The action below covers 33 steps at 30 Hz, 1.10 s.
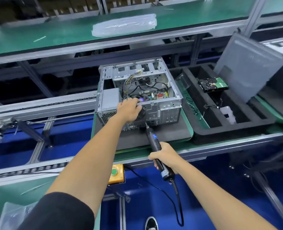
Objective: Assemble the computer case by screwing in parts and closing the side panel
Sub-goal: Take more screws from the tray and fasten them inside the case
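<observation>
An open grey computer case (164,105) lies on a dark pad on the line, its side off, with wires and a motherboard showing inside. My left hand (129,111) grips the top rear edge of the case, fingers curled over the rim by the fan. My right hand (165,157) holds a black electric screwdriver (154,140); its bit points at the lower rear panel of the case. The grey side panel (248,70) leans upright at the right.
A black foam tray (204,130) to the right holds a hard drive (212,84), small parts and loose screws. A yellow box with a green button (115,174) sits under the bench edge. A plastic bag (124,25) lies on the far green shelf. The screwdriver cable (179,205) hangs down.
</observation>
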Tool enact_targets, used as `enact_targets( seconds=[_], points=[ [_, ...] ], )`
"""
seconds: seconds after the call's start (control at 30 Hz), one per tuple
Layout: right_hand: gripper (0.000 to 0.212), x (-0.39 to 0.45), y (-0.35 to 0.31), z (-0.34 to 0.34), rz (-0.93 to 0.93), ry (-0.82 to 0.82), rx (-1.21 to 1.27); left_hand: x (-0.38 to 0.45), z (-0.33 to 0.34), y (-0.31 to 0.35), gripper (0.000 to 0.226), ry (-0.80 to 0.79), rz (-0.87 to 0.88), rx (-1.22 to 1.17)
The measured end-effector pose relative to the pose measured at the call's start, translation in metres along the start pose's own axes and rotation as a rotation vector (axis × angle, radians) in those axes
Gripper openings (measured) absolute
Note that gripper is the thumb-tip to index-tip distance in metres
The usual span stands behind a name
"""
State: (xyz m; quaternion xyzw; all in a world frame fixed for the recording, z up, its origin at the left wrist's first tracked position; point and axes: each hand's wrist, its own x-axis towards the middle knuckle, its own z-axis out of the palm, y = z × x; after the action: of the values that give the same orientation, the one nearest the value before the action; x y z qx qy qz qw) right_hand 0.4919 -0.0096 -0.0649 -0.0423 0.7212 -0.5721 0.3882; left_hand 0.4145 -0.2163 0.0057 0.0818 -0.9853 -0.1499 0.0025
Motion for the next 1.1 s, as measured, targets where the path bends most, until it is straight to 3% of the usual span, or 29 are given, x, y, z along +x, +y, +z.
enact_targets(
  seconds=[1.1],
  points=[
    [0.024, 0.014, -0.006, 0.000, 0.002, 0.007, 0.088, -0.001, 0.002, -0.001, 0.035, 0.004, -0.033, -0.115]
  ],
)
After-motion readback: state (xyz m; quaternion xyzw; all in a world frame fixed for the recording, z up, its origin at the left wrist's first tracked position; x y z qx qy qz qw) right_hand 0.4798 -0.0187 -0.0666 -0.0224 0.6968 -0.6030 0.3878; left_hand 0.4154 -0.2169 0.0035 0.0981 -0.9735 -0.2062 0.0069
